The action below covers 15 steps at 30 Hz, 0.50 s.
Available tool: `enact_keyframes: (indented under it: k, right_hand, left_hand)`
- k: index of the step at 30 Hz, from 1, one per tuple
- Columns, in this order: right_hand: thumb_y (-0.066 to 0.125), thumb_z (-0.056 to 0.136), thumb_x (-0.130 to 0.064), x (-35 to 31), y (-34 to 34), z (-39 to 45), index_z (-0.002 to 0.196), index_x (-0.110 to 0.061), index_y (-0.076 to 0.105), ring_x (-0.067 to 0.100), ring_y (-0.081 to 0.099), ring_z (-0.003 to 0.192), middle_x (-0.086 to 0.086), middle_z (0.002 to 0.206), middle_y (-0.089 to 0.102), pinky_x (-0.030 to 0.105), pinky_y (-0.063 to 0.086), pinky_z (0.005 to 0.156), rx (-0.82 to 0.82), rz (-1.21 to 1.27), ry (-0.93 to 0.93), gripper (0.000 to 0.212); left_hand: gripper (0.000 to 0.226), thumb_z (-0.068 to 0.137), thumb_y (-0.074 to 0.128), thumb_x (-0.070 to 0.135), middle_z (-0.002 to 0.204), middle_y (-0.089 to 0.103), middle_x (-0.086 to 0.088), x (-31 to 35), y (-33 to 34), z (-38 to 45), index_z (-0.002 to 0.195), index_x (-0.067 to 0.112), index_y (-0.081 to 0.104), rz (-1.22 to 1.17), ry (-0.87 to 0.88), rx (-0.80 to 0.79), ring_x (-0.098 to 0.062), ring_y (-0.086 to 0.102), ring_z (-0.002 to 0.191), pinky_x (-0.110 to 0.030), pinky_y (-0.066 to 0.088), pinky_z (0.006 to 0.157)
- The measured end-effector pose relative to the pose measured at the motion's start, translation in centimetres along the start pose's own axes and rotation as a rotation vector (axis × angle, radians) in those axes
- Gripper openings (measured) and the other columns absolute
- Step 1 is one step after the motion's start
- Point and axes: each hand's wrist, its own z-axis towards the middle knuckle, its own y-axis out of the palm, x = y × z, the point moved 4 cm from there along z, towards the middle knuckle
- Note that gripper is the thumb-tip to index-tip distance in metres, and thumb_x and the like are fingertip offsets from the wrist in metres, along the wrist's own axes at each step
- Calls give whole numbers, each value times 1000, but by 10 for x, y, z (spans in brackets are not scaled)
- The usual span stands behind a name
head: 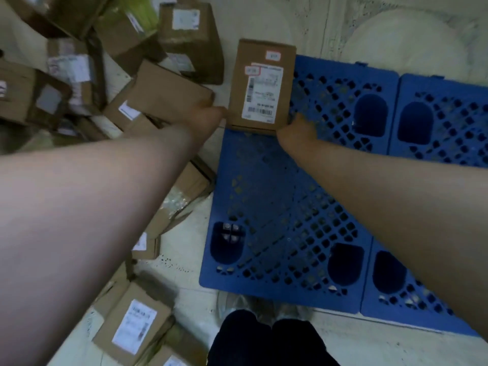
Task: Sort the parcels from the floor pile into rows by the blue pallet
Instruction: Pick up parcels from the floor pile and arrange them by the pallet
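A labelled cardboard parcel [262, 87] is held between both hands at the far left corner of the blue pallet [277, 196], its near edge over the pallet's top and its far end reaching out over the pale floor [264, 17]. The left hand [208, 116] presses against the parcel's left side and the right hand [297, 129] holds its near right corner; on both, the grip is hidden behind the box edges, so I cannot tell how far the fingers wrap round it. The floor pile [111, 75] of other parcels lies just to the left, one brown box [169, 92] touching or nearly touching the left hand. To do this step well, I judge the parcel should be kept level and squared to the pallet's left edge, label up, then lowered flat so its side runs parallel to that edge and starts a clean row. Watch the left wrist does not nudge the neighbouring box as the parcel comes down.
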Motion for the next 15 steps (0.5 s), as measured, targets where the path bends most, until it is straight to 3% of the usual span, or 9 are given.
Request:
enact_keyframes:
  k: [3, 5, 7, 8, 9, 10, 12, 13, 15]
  right_hand:
    - [37, 102, -28, -25, -17, -38, 141, -9, 39, 32, 49, 120, 17, 145, 40, 37, 44, 101, -45, -121, 30, 43]
    - [34, 102, -29, -51, -17, -61, 142, -13, 39, 30, 55, 100, 15, 142, 42, 34, 51, 77, -99, -156, 4, 43]
    - [35, 99, -25, -81, -7, -81, 124, -15, 45, 26, 49, 78, 12, 123, 47, 27, 35, 52, -167, -168, -99, 29]
    - [36, 98, -24, -95, 3, -89, 117, -18, 44, 28, 50, 82, 12, 119, 46, 27, 33, 52, -216, -188, -155, 22]
    - [37, 98, -27, -104, 12, -95, 124, -18, 44, 32, 53, 93, 14, 125, 46, 27, 39, 59, -267, -214, -195, 28]
    - [39, 100, -30, -110, 20, -99, 139, -17, 39, 34, 54, 109, 15, 139, 42, 31, 47, 72, -305, -240, -208, 41]
    - [41, 101, -36, -121, 44, -107, 155, -18, 17, 34, 44, 132, 12, 156, 28, 40, 48, 97, -333, -281, -208, 62]
    - [42, 101, -36, -123, 59, -111, 156, -19, 11, 32, 43, 134, 11, 159, 25, 40, 46, 101, -348, -272, -200, 66]
    - [44, 100, -36, -115, 95, -113, 157, -23, 1, 26, 53, 119, 7, 159, 26, 37, 51, 90, -411, -212, -171, 73]
  left_hand:
    - [49, 100, 49, 25, 149, 41, -8, -4, -58, -43, 146, 11, 41, 9, -43, 135, -26, 39, 137, -22, 32, 101]
    - [41, 100, 47, 26, 144, 48, -13, -15, -102, -70, 137, 9, 51, 29, -90, 253, -30, 41, 136, -27, 33, 106]
    - [43, 98, 48, 28, 142, 51, -14, -38, -137, -90, 135, 6, 53, 20, -206, 373, -34, 44, 132, -30, 36, 105]
    - [47, 97, 48, 29, 142, 51, -16, -52, -151, -98, 137, 6, 51, 20, -266, 407, -36, 46, 130, -32, 38, 103]
    - [49, 96, 48, 31, 142, 51, -17, -65, -158, -104, 139, 5, 50, 21, -308, 421, -38, 47, 128, -33, 39, 101]
    - [50, 97, 47, 30, 141, 51, -18, -76, -160, -109, 139, 4, 49, 17, -346, 421, -38, 48, 126, -33, 40, 98]
    - [52, 96, 50, 28, 139, 51, -20, -107, -160, -113, 139, 1, 48, -20, -424, 419, -39, 49, 125, -32, 40, 94]
    - [55, 91, 53, 28, 138, 52, -21, -124, -155, -111, 138, -1, 47, -53, -441, 416, -39, 50, 125, -33, 42, 98]
    - [74, 71, 55, 32, 135, 54, -21, -156, -138, -99, 136, -1, 46, -165, -473, 370, -40, 53, 121, -41, 45, 103]
